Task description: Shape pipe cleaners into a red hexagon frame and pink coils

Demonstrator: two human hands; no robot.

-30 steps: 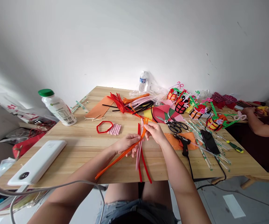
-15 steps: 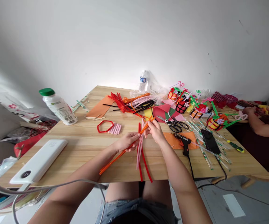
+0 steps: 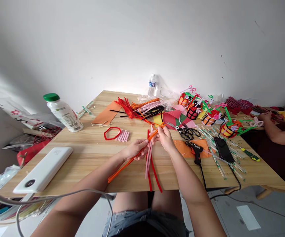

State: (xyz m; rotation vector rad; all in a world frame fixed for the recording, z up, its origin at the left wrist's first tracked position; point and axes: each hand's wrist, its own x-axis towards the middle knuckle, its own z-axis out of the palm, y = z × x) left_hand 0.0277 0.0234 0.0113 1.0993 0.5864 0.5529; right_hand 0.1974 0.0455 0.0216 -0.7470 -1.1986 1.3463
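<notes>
Several orange pipe cleaners (image 3: 122, 170) slant across the front of the table in a bundle. My left hand (image 3: 137, 149) is closed round their middle. Near their upper end, my right hand (image 3: 165, 137) pinches the same bundle. Beneath my hands lie pink pipe cleaners (image 3: 147, 166) and two red pipe cleaners (image 3: 156, 176), their near ends pointing at the table's front edge. To the left of my hands are a red pipe-cleaner hexagon (image 3: 112, 133) and a small pad of pink coiled pieces (image 3: 123, 136).
A glue gun (image 3: 194, 149), scissors (image 3: 187, 133), phone (image 3: 223, 149) and straws lie at right, before several decorated little baskets (image 3: 208, 119). Red pipe cleaners (image 3: 126, 110) are heaped behind. A power bank (image 3: 43, 169) and white bottle (image 3: 64, 113) stand left. Another person's arm (image 3: 274, 130) rests far right.
Both hands keep hold of the orange pipe cleaners, with only a slight shift of the fingers. The whole view has moved a little; nothing else visibly differs.
</notes>
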